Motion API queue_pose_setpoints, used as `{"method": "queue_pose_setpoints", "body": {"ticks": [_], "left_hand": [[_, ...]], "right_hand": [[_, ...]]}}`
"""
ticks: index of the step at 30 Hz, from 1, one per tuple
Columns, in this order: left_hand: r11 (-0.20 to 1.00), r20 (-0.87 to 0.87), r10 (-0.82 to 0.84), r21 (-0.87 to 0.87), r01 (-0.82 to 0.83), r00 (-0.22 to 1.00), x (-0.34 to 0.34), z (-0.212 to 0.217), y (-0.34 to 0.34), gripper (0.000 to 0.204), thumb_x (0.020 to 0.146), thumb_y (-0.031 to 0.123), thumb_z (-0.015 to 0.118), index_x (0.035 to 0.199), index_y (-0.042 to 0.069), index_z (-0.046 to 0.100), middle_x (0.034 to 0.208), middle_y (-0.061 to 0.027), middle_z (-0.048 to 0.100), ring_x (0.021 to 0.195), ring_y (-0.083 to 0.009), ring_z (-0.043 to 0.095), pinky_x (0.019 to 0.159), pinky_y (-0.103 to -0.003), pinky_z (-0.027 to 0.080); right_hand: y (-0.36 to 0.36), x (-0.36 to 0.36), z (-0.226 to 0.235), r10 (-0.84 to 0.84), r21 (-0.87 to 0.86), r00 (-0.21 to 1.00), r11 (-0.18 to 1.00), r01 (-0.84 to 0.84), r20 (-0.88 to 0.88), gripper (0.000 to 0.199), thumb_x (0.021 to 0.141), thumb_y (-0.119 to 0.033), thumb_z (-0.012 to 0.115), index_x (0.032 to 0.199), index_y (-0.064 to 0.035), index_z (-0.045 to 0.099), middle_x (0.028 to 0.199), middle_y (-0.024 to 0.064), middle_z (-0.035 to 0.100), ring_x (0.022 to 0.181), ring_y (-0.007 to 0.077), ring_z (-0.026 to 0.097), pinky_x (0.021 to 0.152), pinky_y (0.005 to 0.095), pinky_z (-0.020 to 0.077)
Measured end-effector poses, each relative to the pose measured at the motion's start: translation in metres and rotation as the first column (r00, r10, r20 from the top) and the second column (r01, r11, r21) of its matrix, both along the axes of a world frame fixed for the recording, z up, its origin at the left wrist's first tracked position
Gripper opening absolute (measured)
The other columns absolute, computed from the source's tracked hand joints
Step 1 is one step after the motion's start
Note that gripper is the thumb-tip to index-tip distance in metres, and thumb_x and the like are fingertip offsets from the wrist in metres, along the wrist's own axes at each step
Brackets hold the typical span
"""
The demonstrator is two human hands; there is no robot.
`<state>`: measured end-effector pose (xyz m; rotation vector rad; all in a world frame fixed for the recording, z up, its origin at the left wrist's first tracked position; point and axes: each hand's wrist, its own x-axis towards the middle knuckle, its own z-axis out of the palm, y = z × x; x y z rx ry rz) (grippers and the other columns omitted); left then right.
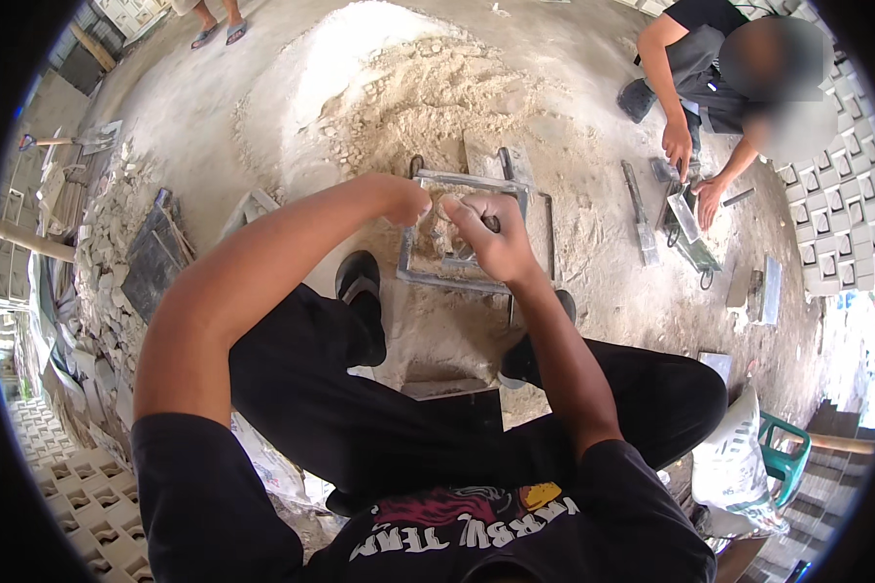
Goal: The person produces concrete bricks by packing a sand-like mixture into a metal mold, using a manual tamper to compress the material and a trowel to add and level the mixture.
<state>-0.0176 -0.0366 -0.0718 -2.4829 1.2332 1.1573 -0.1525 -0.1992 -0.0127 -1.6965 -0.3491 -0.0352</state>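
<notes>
Head view – progress: the metal mould frame [462, 233] lies on the sandy floor [603, 291] between the person's shoes, only partly packed; I judge filling is under way, levelling left.
Mould contents: lumpy damp sand mix [439, 231] – uneven.
Left hand [405, 201]: fingers curled together over the frame's far-left corner; grip unclear.
Right hand [491, 233]: fingers clamped on a small dark tool [492, 224].
Sand heap [418, 97]: just beyond the frame.
Co-worker [700, 68]: far right, hands on another mould [685, 219].

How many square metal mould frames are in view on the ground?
2: one grey square metal mould frame under the person's left hand and right hand; another metal mould at the co-worker's hands, upper right. Others may be hidden.
</notes>
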Motion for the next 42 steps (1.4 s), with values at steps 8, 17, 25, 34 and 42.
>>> {"method": "queue_pose_setpoints", "body": {"ticks": [8, 17, 25, 34, 42], "left_hand": [[0.998, 0.029, -0.047, -0.034, 0.048, 0.998, -0.003, -0.004, -0.002, 0.039, 0.083, 0.006, 0.055, 0.121, 0.009, 0.060, 0.107, -0.0163, 0.066, 0.098, -0.0304, 0.063, 0.083, -0.041, 0.049], [0.991, -0.025, -0.043, -0.125, 0.039, 0.999, 0.004, -0.022, 0.001, 0.034, 0.080, 0.002, 0.056, 0.113, 0.006, 0.061, 0.105, -0.0177, 0.066, 0.096, -0.0307, 0.063, 0.080, -0.039, 0.050], [0.989, 0.022, -0.145, -0.007, 0.145, 0.989, -0.002, 0.007, -0.003, 0.025, 0.080, 0.003, 0.054, 0.103, 0.003, 0.065, 0.101, -0.0195, 0.067, 0.095, -0.0339, 0.062, 0.080, -0.041, 0.049], [0.983, -0.014, -0.008, -0.183, 0.005, 1.000, 0.002, -0.009, 0.012, 0.026, 0.083, 0.003, 0.050, 0.104, 0.005, 0.064, 0.103, -0.0204, 0.066, 0.096, -0.0324, 0.062, 0.084, -0.040, 0.048], [0.993, 0.058, 0.033, -0.111, -0.026, 0.998, 0.014, 0.019, -0.001, 0.024, 0.083, 0.008, 0.055, 0.106, 0.003, 0.061, 0.095, -0.0168, 0.068, 0.086, -0.0309, 0.065, 0.075, -0.041, 0.048]], "right_hand": [[0.005, 0.002, -0.013, -0.068, 0.022, 0.995, 0.998, 0.066, 0.073, 0.041, 0.096, -0.019, 0.058, 0.058, -0.0048, 0.051, 0.053, -0.0066, 0.042, 0.050, 0.0022, 0.034, 0.043, 0.0256, 0.0266], [0.010, 0.001, -0.017, -0.022, -0.077, 0.998, 0.997, 0.017, -0.066, 0.044, 0.094, -0.025, 0.059, 0.057, -0.0032, 0.050, 0.052, -0.0054, 0.041, 0.052, 0.0036, 0.034, 0.047, 0.0278, 0.0277], [0.014, 0.003, -0.017, -0.019, -0.035, 0.988, 0.999, 0.014, -0.153, 0.044, 0.094, -0.023, 0.059, 0.056, -0.0027, 0.048, 0.051, -0.0056, 0.042, 0.052, 0.0028, 0.035, 0.046, 0.0265, 0.0269], [0.018, 0.005, -0.007, -0.040, -0.002, 0.991, 0.999, 0.040, -0.126, 0.032, 0.091, -0.018, 0.058, 0.064, -0.0008, 0.059, 0.054, -0.0054, 0.045, 0.054, 0.0038, 0.038, 0.049, 0.0259, 0.0315], [0.019, 0.007, -0.018, -0.028, 0.065, 0.998, 0.997, 0.032, -0.059, 0.036, 0.089, -0.011, 0.058, 0.057, -0.0024, 0.044, 0.054, -0.0047, 0.040, 0.054, 0.0037, 0.034, 0.049, 0.0259, 0.0287]]}}
